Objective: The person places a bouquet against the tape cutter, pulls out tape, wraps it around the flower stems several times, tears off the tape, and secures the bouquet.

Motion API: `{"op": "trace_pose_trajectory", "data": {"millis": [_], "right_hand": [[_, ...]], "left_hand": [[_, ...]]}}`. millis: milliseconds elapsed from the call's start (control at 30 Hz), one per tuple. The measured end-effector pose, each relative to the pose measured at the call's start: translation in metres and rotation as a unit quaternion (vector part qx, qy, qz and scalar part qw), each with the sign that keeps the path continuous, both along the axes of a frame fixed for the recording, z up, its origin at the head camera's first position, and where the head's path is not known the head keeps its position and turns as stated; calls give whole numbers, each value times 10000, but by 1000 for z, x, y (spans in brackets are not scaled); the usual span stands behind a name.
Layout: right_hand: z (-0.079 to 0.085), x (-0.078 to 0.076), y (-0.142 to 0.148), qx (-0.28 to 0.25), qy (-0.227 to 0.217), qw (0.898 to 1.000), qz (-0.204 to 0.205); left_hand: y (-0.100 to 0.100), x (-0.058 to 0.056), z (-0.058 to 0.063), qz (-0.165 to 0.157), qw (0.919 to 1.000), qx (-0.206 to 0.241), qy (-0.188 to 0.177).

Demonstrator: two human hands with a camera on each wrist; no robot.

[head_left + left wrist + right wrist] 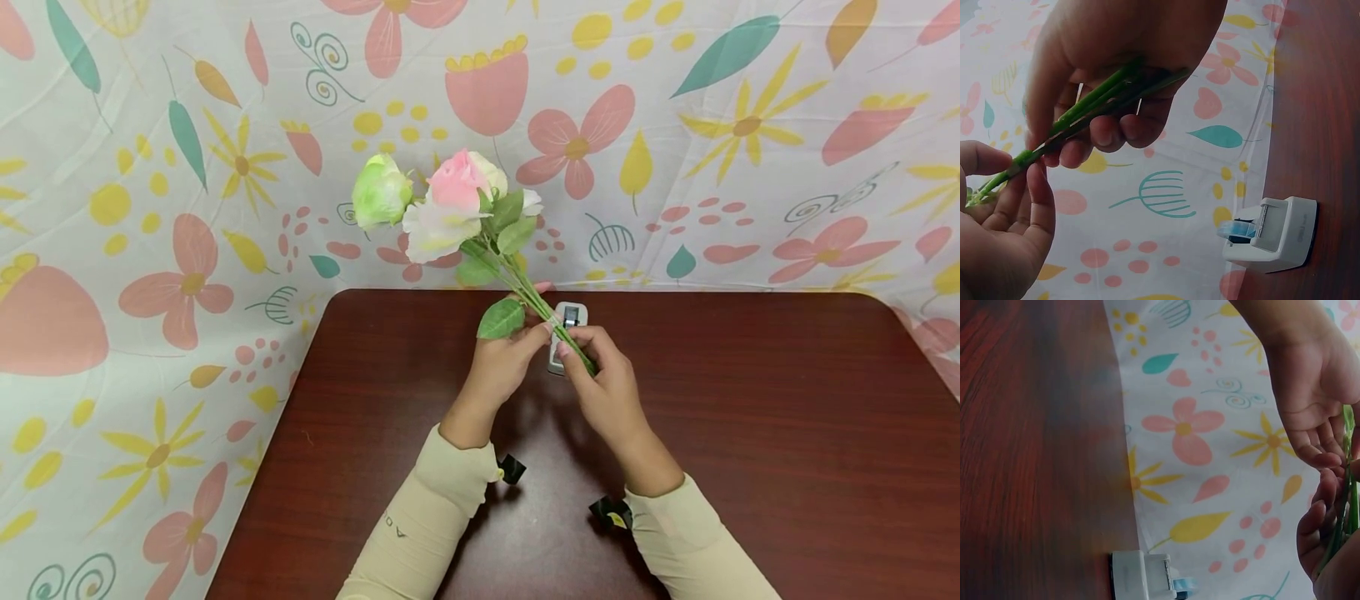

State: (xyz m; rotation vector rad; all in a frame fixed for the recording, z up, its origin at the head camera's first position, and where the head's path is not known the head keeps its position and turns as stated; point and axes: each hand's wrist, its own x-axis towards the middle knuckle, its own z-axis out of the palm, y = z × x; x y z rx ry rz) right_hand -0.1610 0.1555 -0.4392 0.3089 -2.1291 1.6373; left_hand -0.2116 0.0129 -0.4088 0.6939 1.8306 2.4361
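Note:
A bunch of artificial flowers, with a pink rose [456, 179] and a green-white bloom [381, 192], leans up and left in the head view. My left hand [504, 362] pinches its green stems [1094, 103] partway along, below a leaf [501, 319]. Nearer the cut ends, my right hand [611, 387] holds the same stems between thumb and fingers. A pale, shiny patch shows on the stems between both hands. Behind the stems, a light grey tape dispenser [1288, 234] with a bluish roll [1236, 230] stands on the table, partly hidden in the head view.
The dark reddish-brown table [787, 417] extends under both arms. A white cloth [660, 75] printed with flowers and leaves hangs behind the table and along its left side. Small black wrist devices [512, 469] sit by both cream sleeves [420, 508].

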Motion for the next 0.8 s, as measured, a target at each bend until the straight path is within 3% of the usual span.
{"op": "trace_pose_trajectory", "data": {"millis": [167,367,800], "right_hand": [[-7,-1,2,-3,49,9997,251],[-8,-2,3,101,274,9977,612],[-8,-2,4,108,174,9962,848]], "left_hand": [[1,0,1,156,9996,-89,204],[1,0,1,210,9996,-60,169],[-2,-1,0,280,9988,-130,372]]}}
